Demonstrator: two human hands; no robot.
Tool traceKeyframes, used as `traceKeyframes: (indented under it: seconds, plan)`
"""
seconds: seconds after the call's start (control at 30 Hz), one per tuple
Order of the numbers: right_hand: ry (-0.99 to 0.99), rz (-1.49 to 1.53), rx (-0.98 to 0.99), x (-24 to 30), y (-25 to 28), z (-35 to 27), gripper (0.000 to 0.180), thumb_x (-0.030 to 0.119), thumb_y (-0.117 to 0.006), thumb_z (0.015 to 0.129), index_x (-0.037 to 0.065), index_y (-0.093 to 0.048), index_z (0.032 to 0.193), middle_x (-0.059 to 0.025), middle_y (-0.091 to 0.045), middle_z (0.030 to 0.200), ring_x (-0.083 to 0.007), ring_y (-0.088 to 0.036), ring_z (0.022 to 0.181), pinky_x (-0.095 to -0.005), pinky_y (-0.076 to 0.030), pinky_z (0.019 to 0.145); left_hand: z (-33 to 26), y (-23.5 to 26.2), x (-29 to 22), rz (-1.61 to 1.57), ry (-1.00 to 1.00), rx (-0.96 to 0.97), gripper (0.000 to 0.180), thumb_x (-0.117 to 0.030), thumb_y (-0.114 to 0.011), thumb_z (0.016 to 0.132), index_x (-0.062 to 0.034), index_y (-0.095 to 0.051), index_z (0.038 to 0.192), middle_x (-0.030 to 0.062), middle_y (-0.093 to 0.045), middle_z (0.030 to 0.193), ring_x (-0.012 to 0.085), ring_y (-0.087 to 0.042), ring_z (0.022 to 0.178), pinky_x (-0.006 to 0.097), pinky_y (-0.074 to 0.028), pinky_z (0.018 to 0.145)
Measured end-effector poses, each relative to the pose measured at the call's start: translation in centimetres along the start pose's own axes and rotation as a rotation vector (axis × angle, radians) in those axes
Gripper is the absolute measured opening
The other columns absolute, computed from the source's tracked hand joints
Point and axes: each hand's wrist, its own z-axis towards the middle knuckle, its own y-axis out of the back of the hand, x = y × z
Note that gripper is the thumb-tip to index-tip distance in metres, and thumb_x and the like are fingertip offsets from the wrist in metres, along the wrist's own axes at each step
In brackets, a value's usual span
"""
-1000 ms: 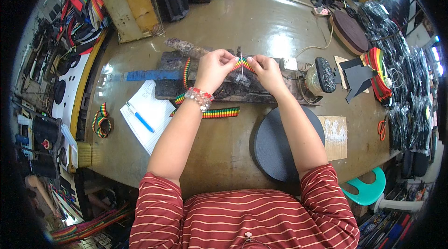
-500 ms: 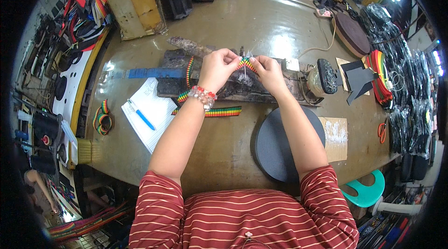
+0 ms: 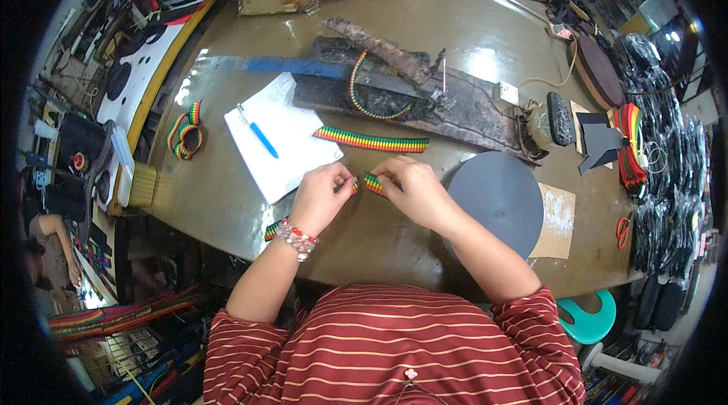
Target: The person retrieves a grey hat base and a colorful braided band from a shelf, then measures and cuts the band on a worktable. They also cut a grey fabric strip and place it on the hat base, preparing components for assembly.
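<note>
Near the front of the table, both my hands pinch striped red, yellow and green webbing with a gap between the two ends. My left hand (image 3: 322,196) is closed on a webbing end, and more of that colour shows behind my wrist. My right hand (image 3: 409,189) is closed on another webbing end (image 3: 372,183), its rest hidden by the fingers. Just beyond my hands lies a flat webbing strip (image 3: 371,139). A curved length of webbing (image 3: 353,86) rests against a dark, crusted metal block (image 3: 478,113), which carries a thin upright wire (image 3: 444,71).
Left are a paper pad (image 3: 262,155) with a blue pen (image 3: 263,139) and coiled webbing (image 3: 184,136). A large dark grey roll (image 3: 497,204) sits beside my right forearm, near cardboard (image 3: 557,219) and orange-handled scissors (image 3: 622,232). Black plastic-wrapped bundles (image 3: 660,124) stand at right.
My hands have come back from the upright wire toward my body and moved apart. Webbing that stretched between them across the wire now shows as two separate ends. The view has shifted.
</note>
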Motion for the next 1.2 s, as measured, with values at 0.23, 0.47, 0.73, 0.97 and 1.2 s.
traceKeyframes:
  seconds: [0.23,0.47,0.73,0.97,1.2]
  plan:
    - [-0.165,0.055,-0.025,-1.2,-3.9,-0.4,0.014,0.003,-0.055,0.081,0.0,-0.061,0.092,-0.0197,-0.062,0.085,-0.0356,-0.061,0.083,-0.0422,-0.048,0.075,-0.3,-1.4,2.4,-0.056,-0.081,-0.13,0.012,-0.009,-0.066,0.079,0.0016,-0.061,0.08,0.0107,-0.064,0.073,0.0166,-0.062,0.064,0.028,-0.049,0.061]
    - [0.004,-0.213,-0.017,-1.3,-4.9,-0.7,0.014,0.003,-0.053,0.077,0.001,-0.061,0.088,-0.0189,-0.056,0.084,-0.0357,-0.059,0.084,-0.0421,-0.047,0.076,-0.2,-1.5,2.2,-0.039,-0.137,-0.116,0.009,-0.008,-0.063,0.078,-0.0007,-0.059,0.08,0.0121,-0.062,0.073,0.0245,-0.061,0.067,0.035,-0.048,0.062]
    - [0.217,-0.32,0.011,-0.8,-5.0,-1.7,0.018,0.006,-0.053,0.072,0.0,-0.061,0.086,-0.0129,-0.051,0.093,-0.0255,-0.05,0.086,-0.0334,-0.047,0.077,-0.1,-1.2,1.6,0.029,-0.198,-0.086,0.008,-0.01,-0.06,0.08,-0.0015,-0.061,0.082,0.0138,-0.06,0.076,0.0295,-0.06,0.071,0.038,-0.048,0.065]
    - [0.054,-0.198,0.055,-0.5,-4.2,-0.6,0.025,0.0,-0.051,0.073,0.0,-0.065,0.094,-0.0169,-0.057,0.092,-0.0331,-0.057,0.088,-0.0381,-0.048,0.077,-1.6,-0.8,1.1,0.309,-0.282,-0.12,0.014,-0.008,-0.057,0.081,-0.0052,-0.064,0.092,0.0095,-0.057,0.088,0.0261,-0.055,0.085,0.039,-0.045,0.076]
    - [0.116,-0.278,0.068,-0.7,-4.6,-0.3,0.023,0.0,-0.049,0.075,-0.002,-0.061,0.095,-0.0183,-0.056,0.093,-0.0337,-0.054,0.094,-0.0399,-0.045,0.083,-1.3,1.3,0.3,0.485,-0.327,-0.189,0.017,-0.007,-0.058,0.077,-0.0069,-0.064,0.093,0.0083,-0.056,0.095,0.0275,-0.052,0.09,0.039,-0.043,0.081]
